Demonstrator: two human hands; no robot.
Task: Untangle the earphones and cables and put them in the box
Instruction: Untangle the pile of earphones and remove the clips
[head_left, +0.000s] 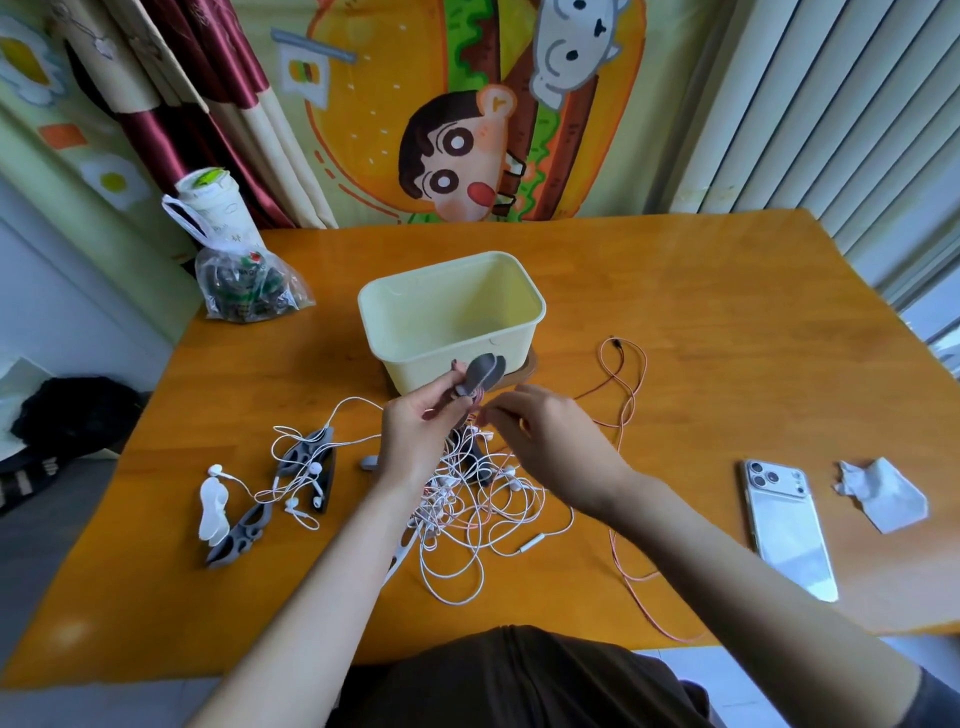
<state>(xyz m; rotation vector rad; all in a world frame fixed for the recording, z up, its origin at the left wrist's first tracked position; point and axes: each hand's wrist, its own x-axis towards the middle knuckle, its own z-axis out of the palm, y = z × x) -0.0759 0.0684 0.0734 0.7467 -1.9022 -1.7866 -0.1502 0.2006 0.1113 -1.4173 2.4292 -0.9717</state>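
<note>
Head view. Left hand (415, 434): fingers clenched round a grey clip (484, 370), raised. Right hand (548, 439): fingertips pinched a cord (480, 399) just below the clip. White earphones (467, 512): tangled heap beneath both sets of fingers. Pink cable (626, 400): lay right of the right fingers. Box (452, 270): stood just beyond the fingertips.

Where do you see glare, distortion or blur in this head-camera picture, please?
Head view: daylight from the blinds washes a pale sheen over the far-right table; the wide lens bows the table edges; the phone shines; the left hand, right hand and cable tangle look sharp.
</note>
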